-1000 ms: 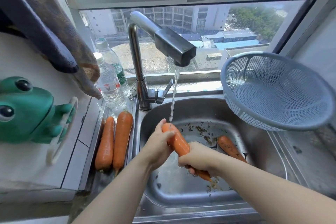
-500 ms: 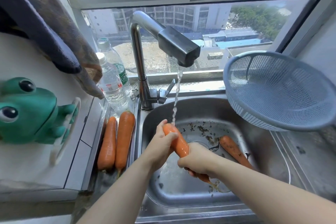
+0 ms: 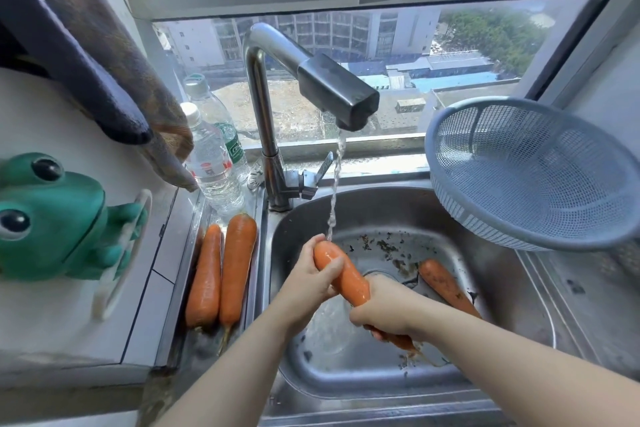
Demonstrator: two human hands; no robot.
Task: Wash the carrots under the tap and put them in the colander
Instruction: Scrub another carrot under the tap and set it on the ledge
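Left hand [image 3: 306,282] curled round the thick upper end of a carrot [image 3: 341,272]; right hand [image 3: 384,310] gripping the thin lower end, tip poking out below the fist. Carrot slanted over the sink [image 3: 381,210], wet and glossy, top end directly under the water stream [image 3: 334,198] from the tap [image 3: 332,88]. Dirty carrot [image 3: 446,288] lies on the sink floor at right, among dark debris. Thin carrot [image 3: 204,274] and thick carrot [image 3: 237,267] side by side on the ledge left of the sink. Colander [image 3: 485,218] tilted at the sink's right edge, mesh bowl facing up.
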